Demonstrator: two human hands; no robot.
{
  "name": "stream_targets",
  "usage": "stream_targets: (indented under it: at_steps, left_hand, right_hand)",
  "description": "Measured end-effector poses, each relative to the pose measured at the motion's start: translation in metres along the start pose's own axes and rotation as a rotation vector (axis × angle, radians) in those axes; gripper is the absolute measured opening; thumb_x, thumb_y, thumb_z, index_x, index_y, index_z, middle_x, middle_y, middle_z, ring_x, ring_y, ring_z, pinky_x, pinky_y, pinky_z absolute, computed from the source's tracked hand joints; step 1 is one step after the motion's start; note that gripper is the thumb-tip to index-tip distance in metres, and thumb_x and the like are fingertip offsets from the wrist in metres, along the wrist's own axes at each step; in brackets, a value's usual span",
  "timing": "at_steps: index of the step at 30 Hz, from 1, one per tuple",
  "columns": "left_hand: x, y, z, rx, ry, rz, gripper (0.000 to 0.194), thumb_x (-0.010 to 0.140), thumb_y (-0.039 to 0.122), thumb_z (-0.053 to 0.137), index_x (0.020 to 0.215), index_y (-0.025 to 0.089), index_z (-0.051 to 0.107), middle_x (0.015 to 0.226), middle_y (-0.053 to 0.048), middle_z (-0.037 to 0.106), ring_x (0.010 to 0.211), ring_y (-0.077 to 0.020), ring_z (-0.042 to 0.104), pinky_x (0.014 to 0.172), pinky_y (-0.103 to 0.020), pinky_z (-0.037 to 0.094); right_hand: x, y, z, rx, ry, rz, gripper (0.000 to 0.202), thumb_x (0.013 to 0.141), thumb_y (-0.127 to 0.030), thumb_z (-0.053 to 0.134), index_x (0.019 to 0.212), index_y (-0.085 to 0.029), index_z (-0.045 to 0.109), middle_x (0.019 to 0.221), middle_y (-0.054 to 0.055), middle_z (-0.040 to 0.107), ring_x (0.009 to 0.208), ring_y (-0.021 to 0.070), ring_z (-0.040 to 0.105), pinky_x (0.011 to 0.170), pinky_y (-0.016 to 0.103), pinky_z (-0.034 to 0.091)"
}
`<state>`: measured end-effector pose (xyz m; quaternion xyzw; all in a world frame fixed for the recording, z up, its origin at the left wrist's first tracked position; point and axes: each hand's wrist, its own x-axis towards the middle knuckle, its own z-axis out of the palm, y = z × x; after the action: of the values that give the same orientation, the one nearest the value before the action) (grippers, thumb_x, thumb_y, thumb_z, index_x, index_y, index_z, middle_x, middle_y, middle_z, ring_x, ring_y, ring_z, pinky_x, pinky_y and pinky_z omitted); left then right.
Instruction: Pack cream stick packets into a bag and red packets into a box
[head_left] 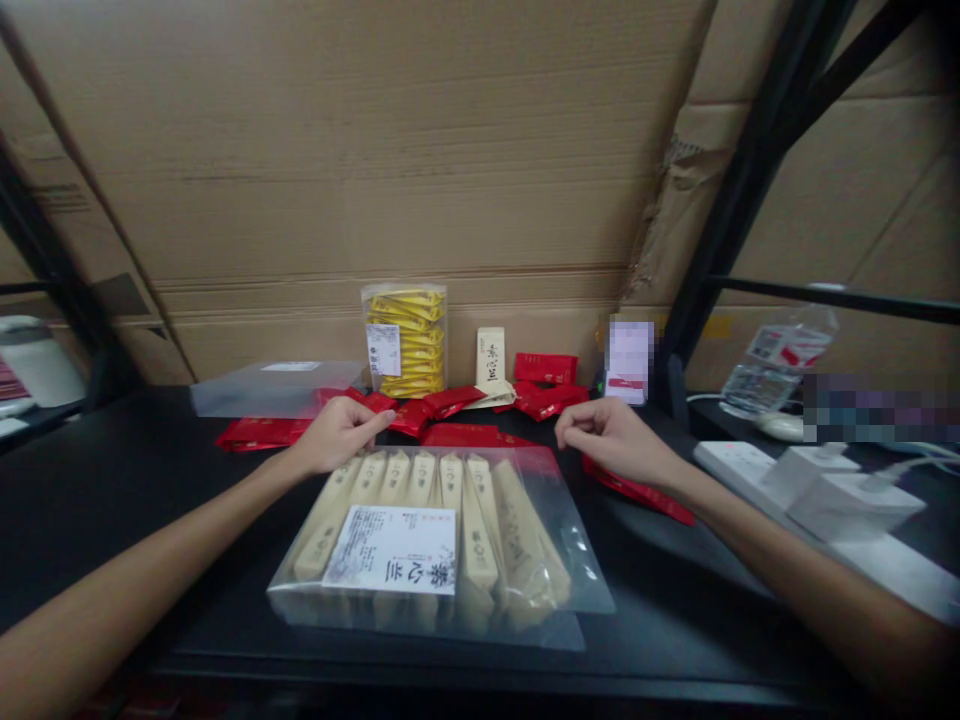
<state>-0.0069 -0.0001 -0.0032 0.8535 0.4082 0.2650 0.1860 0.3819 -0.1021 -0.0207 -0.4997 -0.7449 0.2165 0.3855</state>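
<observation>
A clear plastic box (585, 570) lies on the black table in front of me, with several beige packets (399, 480) lined up inside and a white label (397, 550) on it. My left hand (341, 432) is at the box's far left corner, fingers curled together; what they hold, if anything, is hidden. Beyond the far right corner, my right hand (611, 436) hovers with curled fingers near red packets (637, 490), apart from the box. Whether anything is between its fingers cannot be made out.
At the back stand a clear box of yellow packets (420, 345), a beige packet (490, 355) and a blurred phone-like screen (630, 360). A translucent box (255, 392) is behind my left hand. On the right are a power strip (739, 470) and a bottle (780, 350).
</observation>
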Motion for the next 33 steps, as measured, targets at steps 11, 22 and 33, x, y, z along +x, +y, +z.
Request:
stream_targets:
  at_steps: [11, 22, 33]
  left_hand:
    - [0.001, -0.002, 0.005, -0.105, 0.005, 0.021, 0.061, 0.096, 0.054, 0.054, 0.048, 0.016, 0.059, 0.043, -0.001, 0.05, 0.042, -0.0098, 0.04, 0.044, -0.024, 0.027]
    - [0.0, -0.002, 0.005, -0.154, 0.021, 0.049, 0.06, 0.096, 0.05, 0.055, 0.047, 0.016, 0.06, 0.041, -0.001, 0.05, 0.041, -0.0099, 0.039, 0.044, -0.023, 0.028]
    - [0.0, -0.007, -0.001, 0.032, 0.027, 0.048, 0.066, 0.099, 0.054, 0.048, 0.044, 0.019, 0.038, 0.044, 0.004, 0.029, 0.044, -0.0083, 0.022, 0.044, -0.026, 0.016]
  right_hand:
    - [0.018, 0.02, 0.008, -0.701, 0.044, -0.376, 0.031, 0.101, -0.024, 0.05, 0.121, -0.021, 0.074, 0.148, 0.013, 0.06, 0.139, 0.0311, 0.053, 0.117, 0.057, 0.041]
    - [0.06, 0.028, 0.035, -0.883, -0.105, -0.337, 0.039, 0.108, -0.033, 0.044, 0.134, -0.022, 0.071, 0.164, 0.017, 0.041, 0.153, 0.0344, 0.036, 0.123, 0.063, 0.026]
    - [0.059, 0.028, 0.038, -1.003, -0.082, -0.386, 0.042, 0.107, -0.034, 0.042, 0.133, -0.014, 0.069, 0.138, 0.017, 0.064, 0.132, 0.0376, 0.054, 0.115, 0.057, 0.038]
